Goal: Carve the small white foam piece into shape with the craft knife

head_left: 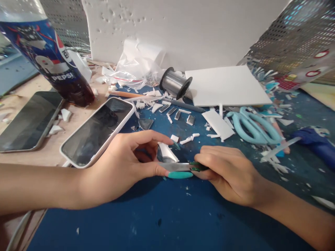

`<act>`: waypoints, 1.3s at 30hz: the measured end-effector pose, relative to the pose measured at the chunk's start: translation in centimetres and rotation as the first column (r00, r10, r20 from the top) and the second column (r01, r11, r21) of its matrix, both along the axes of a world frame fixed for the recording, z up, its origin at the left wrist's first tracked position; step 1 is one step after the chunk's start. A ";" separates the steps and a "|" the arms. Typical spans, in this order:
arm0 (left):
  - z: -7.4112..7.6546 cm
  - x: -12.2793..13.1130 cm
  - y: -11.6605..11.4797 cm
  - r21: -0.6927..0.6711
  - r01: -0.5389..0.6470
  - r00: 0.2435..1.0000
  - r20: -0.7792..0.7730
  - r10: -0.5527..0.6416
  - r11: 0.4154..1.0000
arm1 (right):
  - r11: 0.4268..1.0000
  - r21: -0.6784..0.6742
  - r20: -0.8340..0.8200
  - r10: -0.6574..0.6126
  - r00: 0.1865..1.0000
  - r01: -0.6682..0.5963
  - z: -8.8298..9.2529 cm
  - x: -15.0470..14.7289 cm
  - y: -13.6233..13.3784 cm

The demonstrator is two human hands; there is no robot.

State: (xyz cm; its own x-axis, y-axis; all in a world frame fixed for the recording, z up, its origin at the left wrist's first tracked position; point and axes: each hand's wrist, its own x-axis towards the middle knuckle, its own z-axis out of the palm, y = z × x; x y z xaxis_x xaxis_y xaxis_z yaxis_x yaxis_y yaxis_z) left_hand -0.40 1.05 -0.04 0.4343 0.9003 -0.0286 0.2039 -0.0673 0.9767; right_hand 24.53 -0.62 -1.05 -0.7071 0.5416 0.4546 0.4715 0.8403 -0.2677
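Both hands, left (131,164) and right (225,167), pinch a knife blade (174,166) over a white strip (167,153) (cut apparently midway); several cut pieces (172,113) already lie behind.

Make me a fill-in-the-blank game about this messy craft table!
1. The left hand and right hand meet over a dark ____ cutting mat.
2. The light teal plastic scissors lie to the ____ of both hands.
3. The dark cola bottle reads ____ on its label.
4. The white-cased phone lies with its screen facing ____.

Missing words: blue; right; PEPSI; up
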 end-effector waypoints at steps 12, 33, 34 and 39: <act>-0.5 -0.1 -0.3 0.014 0.014 0.999 0.039 -0.014 1.000 | 1.000 0.019 0.039 0.016 0.999 -0.016 0.0 0.0 0.4; -0.6 -0.1 0.0 0.095 0.042 0.998 0.039 -0.046 0.995 | 0.998 0.047 0.067 0.028 0.997 -0.031 0.2 -0.1 0.2; -0.6 -0.1 0.0 0.114 0.043 0.998 0.030 -0.047 0.993 | 0.999 0.040 0.066 0.028 0.997 -0.031 0.2 -0.1 0.1; -0.3 0.1 0.1 0.121 0.045 0.998 0.029 -0.049 0.992 | 0.999 -0.001 0.040 0.045 0.998 -0.045 0.3 -0.4 0.1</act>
State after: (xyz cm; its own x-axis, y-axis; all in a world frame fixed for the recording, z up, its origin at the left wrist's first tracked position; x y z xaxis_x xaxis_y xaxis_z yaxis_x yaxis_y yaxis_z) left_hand -0.33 1.12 -0.39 0.4748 0.8751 0.0935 0.1667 -0.1937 0.9668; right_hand 24.15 -0.55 -0.78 -0.7485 0.5086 0.4255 0.4436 0.8610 -0.2490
